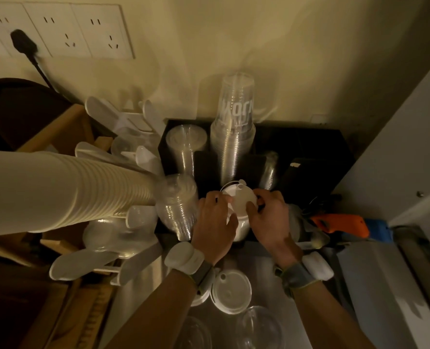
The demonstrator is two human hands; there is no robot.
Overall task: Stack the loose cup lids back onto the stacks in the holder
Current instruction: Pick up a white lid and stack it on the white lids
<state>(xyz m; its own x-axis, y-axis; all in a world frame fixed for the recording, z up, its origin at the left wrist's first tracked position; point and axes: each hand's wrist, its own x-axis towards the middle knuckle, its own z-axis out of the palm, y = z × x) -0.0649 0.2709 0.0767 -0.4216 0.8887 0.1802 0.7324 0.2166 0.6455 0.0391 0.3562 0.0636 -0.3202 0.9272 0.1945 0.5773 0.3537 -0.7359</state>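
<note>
A black holder (309,144) stands against the wall with stacks inside. Both hands meet at its front middle slot, on a stack of white lids (241,226). My left hand (215,220) grips the stack's left side, and my right hand (269,217) holds the top white lid (239,197) from the right. A stack of clear lids (177,205) stands in the front left slot. Loose white lids (231,290) lie on the steel counter between my forearms, with clear lids (259,328) nearer me.
A tall stack of clear cups (234,137) rises from the holder's back. A long stack of white paper cups (58,192) juts in from the left. White scoops (143,157) sit on a wooden rack. An orange tool (339,222) lies at right.
</note>
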